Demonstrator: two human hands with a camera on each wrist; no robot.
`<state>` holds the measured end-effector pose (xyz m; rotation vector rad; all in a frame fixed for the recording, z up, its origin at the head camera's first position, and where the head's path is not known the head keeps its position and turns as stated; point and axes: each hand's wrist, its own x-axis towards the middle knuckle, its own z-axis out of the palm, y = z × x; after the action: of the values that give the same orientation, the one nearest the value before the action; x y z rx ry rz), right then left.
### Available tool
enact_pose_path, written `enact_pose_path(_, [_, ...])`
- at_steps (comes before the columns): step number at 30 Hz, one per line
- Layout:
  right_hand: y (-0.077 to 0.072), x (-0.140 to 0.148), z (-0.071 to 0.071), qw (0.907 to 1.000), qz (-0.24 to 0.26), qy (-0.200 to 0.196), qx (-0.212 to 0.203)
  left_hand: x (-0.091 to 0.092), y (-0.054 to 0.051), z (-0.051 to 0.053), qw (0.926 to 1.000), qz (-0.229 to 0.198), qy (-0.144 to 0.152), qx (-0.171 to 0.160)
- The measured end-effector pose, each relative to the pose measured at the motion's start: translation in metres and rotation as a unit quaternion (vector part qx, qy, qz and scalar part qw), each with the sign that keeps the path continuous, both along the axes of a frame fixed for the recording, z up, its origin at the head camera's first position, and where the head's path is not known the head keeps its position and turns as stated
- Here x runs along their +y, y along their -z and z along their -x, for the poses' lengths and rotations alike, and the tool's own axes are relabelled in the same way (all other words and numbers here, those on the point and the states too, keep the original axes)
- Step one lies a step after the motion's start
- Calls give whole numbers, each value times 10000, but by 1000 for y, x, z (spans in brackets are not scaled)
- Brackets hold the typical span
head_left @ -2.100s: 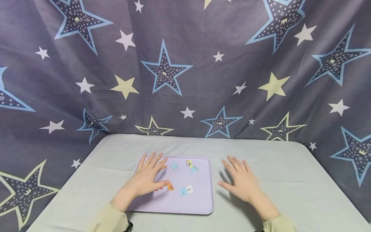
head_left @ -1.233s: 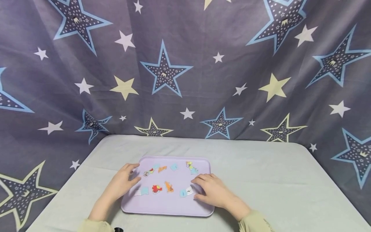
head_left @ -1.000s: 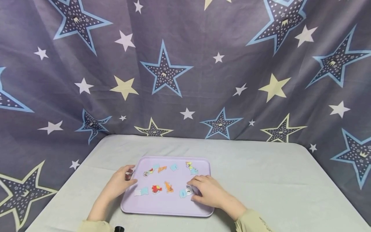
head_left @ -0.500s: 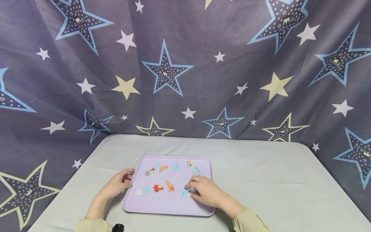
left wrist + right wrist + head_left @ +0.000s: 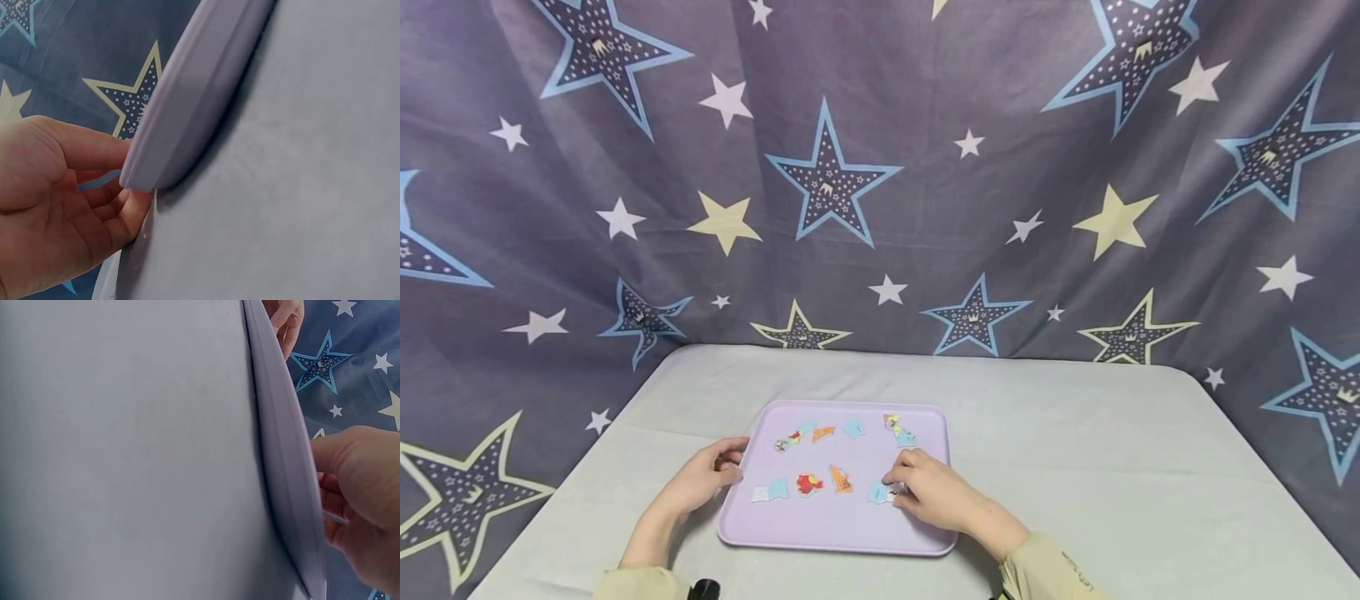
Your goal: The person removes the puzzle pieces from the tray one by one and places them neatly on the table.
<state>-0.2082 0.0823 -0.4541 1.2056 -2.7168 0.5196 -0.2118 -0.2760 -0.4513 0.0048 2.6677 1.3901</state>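
Risk sits w/ the R hand (image 5: 936, 492), lower centre-right of the frame: thumb & forefinger bent round the white piece (image 5: 892, 492), prob. a light pinch, tips partly hidden. It's flat on the lilac tray (image 5: 831, 533), right up against the light-blue piece (image 5: 876, 492). Press down or twist while pinching, & the white one could shoot out or ride up over its neighbour, b/c both look thin & slick.

L hand (image 5: 703, 475) is at the tray's left edge, fingers bent against the rim; can't tell if that grip is holding it or just resting there. If it's loose, a shove from the R hand could skid the tray over the desk (image 5: 1075, 458); if it tugs, all the pcs could jolt.

Other pcs lie well apart from the R hand: orange piece (image 5: 841, 481) & red piece (image 5: 808, 485) mid-tray, white-and-blue pair (image 5: 770, 491) lower left, a few more along the top. Closest above is the yellow-and-blue piece (image 5: 900, 431), upper right of the tray; knuckles swung up there could nudge it, esp. w/ the hand so low.
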Motion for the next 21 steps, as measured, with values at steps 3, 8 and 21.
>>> enact_pose_path(3, [-2, 2, 0, 9999, 62, -78, -80, 0, 0, 0, 10000, -30, 5, 10])
enact_pose_path(8, [-5, 7, 2, 9999, 99, -115, -65, 1, -1, 0, 10000, -51, 10, 9])
enact_pose_path(21, [-11, 32, 16, 9976, 322, 112, 597, -1, 0, 0, 9998, -112, 143, 8])
